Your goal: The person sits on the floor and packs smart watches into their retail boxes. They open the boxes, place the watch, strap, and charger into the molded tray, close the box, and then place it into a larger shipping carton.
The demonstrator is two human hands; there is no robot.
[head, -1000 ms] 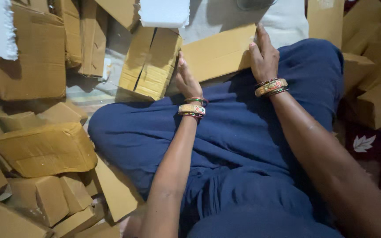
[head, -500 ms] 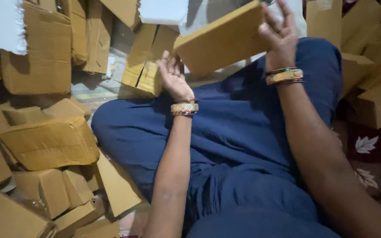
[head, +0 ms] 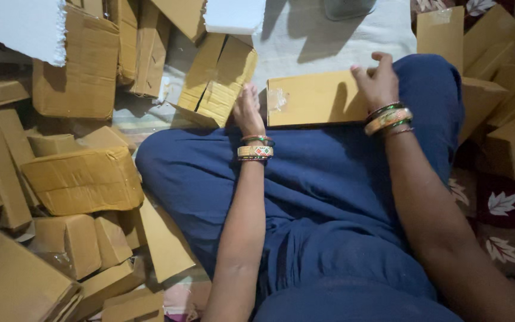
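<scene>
Your blue-clad lap (head: 329, 203) fills the lower centre. Beyond it, your left hand (head: 248, 110) rests flat at the box's (head: 314, 98) left end, while your right hand (head: 379, 83), fingers spread, presses its right end. More boxes (head: 81, 179) crowd the left.

Matt brown cardboard everywhere, on soft cloth.

The box (head: 314, 98) is plain matt cardboard with a glossy clear tape patch (head: 276, 100); the trousers (head: 329, 191) are smooth blue cloth; bangles (head: 255, 150) gleam, metal-like; white sheet (head: 329, 42) far behind looks woven.

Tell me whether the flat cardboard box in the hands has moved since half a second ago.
Yes. The flat cardboard box has come down from its raised tilt, now lying level across the blue-clad lap.
</scene>
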